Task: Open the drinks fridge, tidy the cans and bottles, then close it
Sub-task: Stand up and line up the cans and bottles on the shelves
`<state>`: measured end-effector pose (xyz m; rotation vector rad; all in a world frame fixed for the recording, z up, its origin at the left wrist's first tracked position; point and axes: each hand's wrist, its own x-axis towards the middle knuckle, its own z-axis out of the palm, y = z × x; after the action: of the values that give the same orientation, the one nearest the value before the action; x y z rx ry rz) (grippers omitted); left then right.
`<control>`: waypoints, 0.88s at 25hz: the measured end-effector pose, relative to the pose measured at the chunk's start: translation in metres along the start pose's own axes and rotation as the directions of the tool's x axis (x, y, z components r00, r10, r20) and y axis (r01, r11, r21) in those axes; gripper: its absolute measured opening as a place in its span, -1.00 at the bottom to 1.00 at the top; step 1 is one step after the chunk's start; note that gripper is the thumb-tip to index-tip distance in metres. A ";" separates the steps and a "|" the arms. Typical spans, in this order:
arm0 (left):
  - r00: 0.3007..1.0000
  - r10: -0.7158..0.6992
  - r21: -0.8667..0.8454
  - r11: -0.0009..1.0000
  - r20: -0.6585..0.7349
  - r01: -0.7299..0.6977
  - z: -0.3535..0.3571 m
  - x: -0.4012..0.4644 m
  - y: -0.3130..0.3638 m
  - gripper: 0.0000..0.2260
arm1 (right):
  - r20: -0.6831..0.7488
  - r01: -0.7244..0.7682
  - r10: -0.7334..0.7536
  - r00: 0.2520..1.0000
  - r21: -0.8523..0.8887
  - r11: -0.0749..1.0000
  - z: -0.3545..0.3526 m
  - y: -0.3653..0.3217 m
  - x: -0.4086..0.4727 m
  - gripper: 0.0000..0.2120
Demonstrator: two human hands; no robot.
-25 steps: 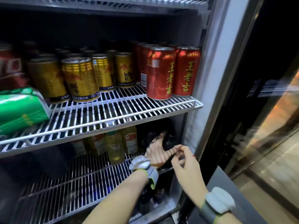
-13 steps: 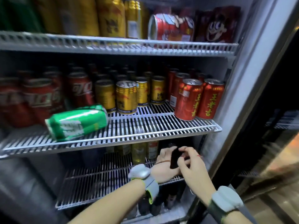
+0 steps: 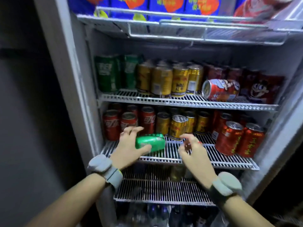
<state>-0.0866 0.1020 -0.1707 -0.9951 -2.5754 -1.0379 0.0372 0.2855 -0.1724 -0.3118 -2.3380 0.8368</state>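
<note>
Now the left hand [image 3: 129,149] has moved up and grips the toppled green can [image 3: 150,142]; right hand [image 3: 191,149], at its 3 o'clock, hovers with loosely spread fingers.

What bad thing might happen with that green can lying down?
The green can lies on its side under the left hand, whose grip looks loose, so it might roll off the wire shelf. Standing it up could knock the yellow cans right behind it. The red can lying on the shelf above might roll too.
</note>
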 end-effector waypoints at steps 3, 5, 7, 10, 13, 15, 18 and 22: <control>0.962 -0.237 0.170 0.962 0.135 0.213 0.007 0.007 -0.014 -0.18 | 0.107 -0.068 0.060 0.992 0.075 0.995 0.026 -0.003 0.023 -0.63; 0.953 -0.247 0.148 0.964 0.176 0.222 0.014 0.012 -0.015 -0.22 | 0.174 -0.118 0.101 0.980 0.089 0.989 0.040 -0.003 0.043 -0.54; 0.942 -0.250 0.092 0.968 0.225 0.235 0.017 0.016 -0.017 -0.25 | 0.289 -0.096 0.090 0.953 0.008 0.995 0.049 -0.001 0.060 -0.44; 0.951 -0.226 -0.045 0.970 0.210 0.240 0.012 0.015 -0.017 -0.32 | 0.502 -0.036 0.075 0.861 -0.087 0.996 0.053 0.000 0.069 -0.34; 0.974 -0.212 -0.118 0.968 0.083 0.221 0.001 0.018 -0.011 -0.43 | 0.525 -0.052 0.044 0.850 0.001 0.999 0.049 0.008 0.073 -0.36; 0.985 -0.171 -0.100 0.980 0.040 0.174 -0.008 0.021 0.000 -0.46 | 0.509 -0.090 0.035 0.860 0.083 0.993 0.040 0.006 0.076 -0.41; 1.000 -0.009 -0.048 0.999 0.009 0.009 -0.034 0.020 0.021 -0.43 | 0.539 -0.080 -0.027 0.842 0.175 0.981 0.019 -0.013 0.081 -0.47; 0.966 0.254 -0.006 0.967 -0.039 -0.254 -0.103 0.018 0.050 -0.47 | 0.636 0.035 -0.085 0.767 0.091 0.995 -0.016 -0.041 0.093 -0.57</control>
<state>-0.0744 0.0680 -0.0602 -1.2558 -2.3353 -0.9916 -0.0248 0.2997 -0.0920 0.1144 -2.9121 1.1287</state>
